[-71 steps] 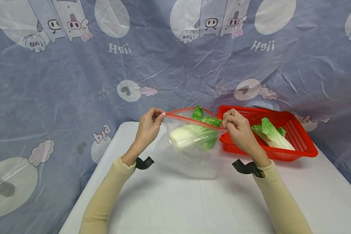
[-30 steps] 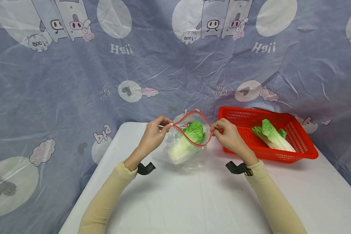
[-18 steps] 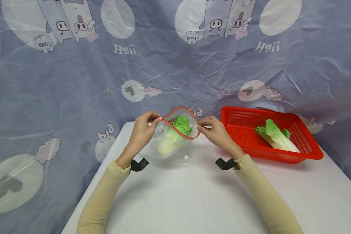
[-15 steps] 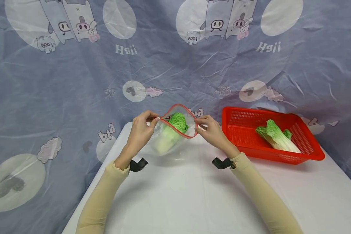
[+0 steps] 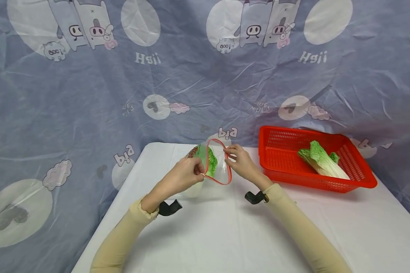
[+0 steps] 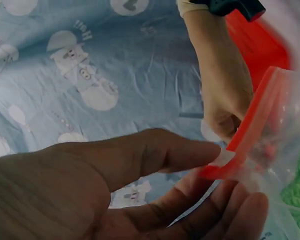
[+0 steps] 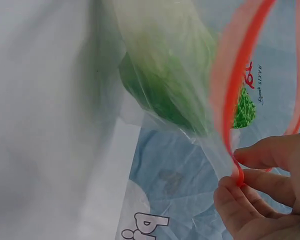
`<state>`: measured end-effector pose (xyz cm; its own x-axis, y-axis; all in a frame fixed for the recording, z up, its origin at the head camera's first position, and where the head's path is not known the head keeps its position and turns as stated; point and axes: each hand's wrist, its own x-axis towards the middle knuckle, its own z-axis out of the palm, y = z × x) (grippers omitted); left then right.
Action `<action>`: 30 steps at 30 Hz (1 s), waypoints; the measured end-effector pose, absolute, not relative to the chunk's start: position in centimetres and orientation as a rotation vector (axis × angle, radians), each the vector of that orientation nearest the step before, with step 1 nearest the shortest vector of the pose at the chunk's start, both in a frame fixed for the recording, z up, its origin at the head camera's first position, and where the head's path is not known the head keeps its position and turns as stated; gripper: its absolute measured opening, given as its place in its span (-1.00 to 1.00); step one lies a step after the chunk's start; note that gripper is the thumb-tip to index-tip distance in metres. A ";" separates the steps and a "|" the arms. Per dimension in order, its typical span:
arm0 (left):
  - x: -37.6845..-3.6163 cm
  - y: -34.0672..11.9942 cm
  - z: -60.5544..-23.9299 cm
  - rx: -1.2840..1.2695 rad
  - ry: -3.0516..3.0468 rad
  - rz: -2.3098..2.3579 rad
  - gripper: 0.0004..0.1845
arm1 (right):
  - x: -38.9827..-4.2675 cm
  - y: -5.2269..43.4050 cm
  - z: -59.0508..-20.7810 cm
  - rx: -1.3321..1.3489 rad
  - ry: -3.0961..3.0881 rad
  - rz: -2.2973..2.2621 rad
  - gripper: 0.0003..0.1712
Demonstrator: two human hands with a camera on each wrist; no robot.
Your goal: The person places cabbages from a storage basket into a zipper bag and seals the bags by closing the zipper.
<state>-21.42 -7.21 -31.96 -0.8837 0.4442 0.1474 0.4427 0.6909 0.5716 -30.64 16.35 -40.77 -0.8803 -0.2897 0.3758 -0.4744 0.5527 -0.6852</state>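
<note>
A clear zip bag (image 5: 222, 172) with a red-edged mouth stands out between my hands, its mouth spread and facing right. Inside lies a napa cabbage (image 5: 212, 162), green leaves towards the opening; the bag and my left hand partly cover it. My left hand (image 5: 181, 177) pinches one corner of the red edge, by the white slider, between thumb and fingers. On the opposite side my right hand (image 5: 242, 163) pinches the red rim. In the right wrist view the cabbage (image 7: 175, 85) shows through the film, with red print on the bag behind it.
To the right stands a red perforated basket (image 5: 283, 173) holding another napa cabbage (image 5: 326, 163). Both are on a white table (image 5: 208, 239). A blue-grey printed cloth (image 5: 198, 76) hangs behind the table.
The bag has moved left, away from the basket, and its mouth has turned to the right. My left hand has lowered and swung inward; my right hand has come closer to it.
</note>
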 end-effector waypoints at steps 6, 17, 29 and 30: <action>-23.8 -5.7 -33.1 0.738 2.839 0.939 -0.69 | -30.2 16.5 -41.0 0.699 -2.548 1.221 -0.62; -27.6 -5.4 -35.7 0.491 2.747 1.557 -0.90 | -29.5 19.5 -38.6 0.587 -2.632 1.153 -0.77; -26.4 -4.5 -36.4 0.565 2.685 1.599 -0.90 | -30.1 32.8 -35.0 -0.065 -2.876 0.795 -0.35; -26.3 -4.5 -36.3 0.567 2.682 1.595 -0.90 | -30.0 33.8 -34.9 -0.098 -2.904 0.775 -0.32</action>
